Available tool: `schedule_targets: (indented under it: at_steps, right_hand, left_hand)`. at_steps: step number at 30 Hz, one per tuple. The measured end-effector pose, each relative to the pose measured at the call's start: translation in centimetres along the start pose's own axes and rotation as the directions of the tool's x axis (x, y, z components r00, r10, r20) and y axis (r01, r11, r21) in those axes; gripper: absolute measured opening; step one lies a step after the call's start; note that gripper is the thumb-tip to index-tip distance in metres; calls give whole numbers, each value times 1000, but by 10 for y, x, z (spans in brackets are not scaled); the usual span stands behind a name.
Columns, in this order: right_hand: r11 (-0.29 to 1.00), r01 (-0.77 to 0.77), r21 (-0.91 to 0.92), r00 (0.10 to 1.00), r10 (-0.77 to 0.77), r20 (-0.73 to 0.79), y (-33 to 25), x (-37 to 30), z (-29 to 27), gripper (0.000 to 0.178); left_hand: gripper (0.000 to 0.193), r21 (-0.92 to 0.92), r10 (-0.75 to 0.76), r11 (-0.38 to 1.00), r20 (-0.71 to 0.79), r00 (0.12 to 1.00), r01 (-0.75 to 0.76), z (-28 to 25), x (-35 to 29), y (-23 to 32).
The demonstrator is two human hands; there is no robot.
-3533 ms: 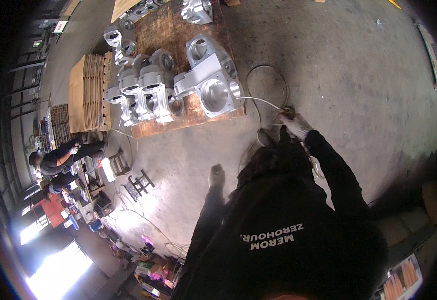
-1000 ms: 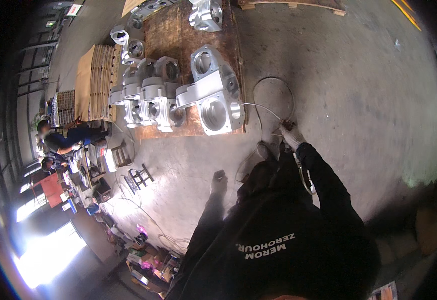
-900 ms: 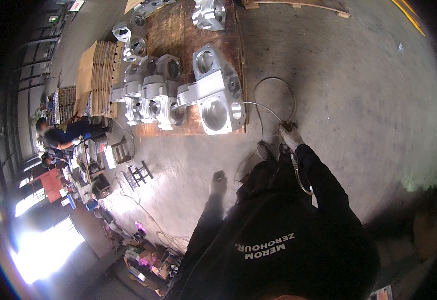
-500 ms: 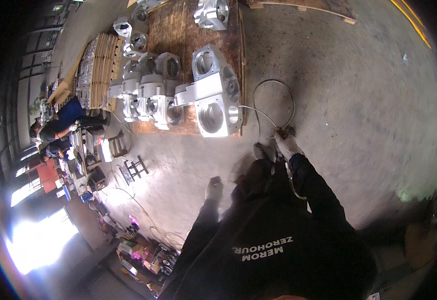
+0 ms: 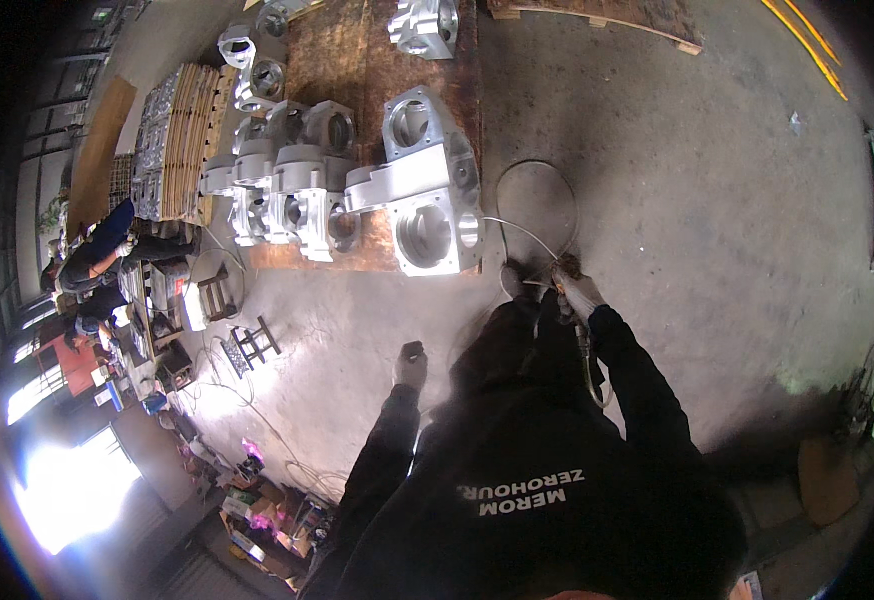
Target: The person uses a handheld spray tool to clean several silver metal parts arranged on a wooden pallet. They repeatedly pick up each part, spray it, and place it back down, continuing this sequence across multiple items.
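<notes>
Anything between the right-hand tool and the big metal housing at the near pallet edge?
Nothing visible. The right hand holds a hose-fed tool beside the large housing; only bare concrete floor and the looped hose lie between.

Housings (image 5: 427,190): pale silver-grey, bright glare on machined faces. Pallet (image 5: 367,60): reddish-brown wood. Floor (image 5: 697,200): mottled grey concrete; yellow stripes (image 5: 802,45) at its upper right corner. Hose (image 5: 537,200): light grey. Sleeves (image 5: 637,380): black.
</notes>
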State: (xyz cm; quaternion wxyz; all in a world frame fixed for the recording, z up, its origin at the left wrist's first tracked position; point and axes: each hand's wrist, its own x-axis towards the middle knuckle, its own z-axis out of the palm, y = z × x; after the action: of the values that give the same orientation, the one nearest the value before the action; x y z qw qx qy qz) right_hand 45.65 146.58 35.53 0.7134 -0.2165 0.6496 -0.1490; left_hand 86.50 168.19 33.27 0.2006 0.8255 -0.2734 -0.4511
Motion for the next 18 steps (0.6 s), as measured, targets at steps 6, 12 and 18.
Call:
schedule_targets:
  at_steps: [6,12,18]
  right_hand:
    - [987,-42,-152,998,48,42,-30,1,9,37]
    - [960,215,-178,974,-223,-29,-30,-17,24,39]
    - [941,150,-303,967,-203,-153,12,17,-12,42]
  left_hand:
    - [29,-7,33,999,-38,999,-34,-31,36,7]
    - [29,23,34,999,-35,999,-33,-43,49,0]
    - [27,113,35,993,47,998,-40,-24,57,-7]
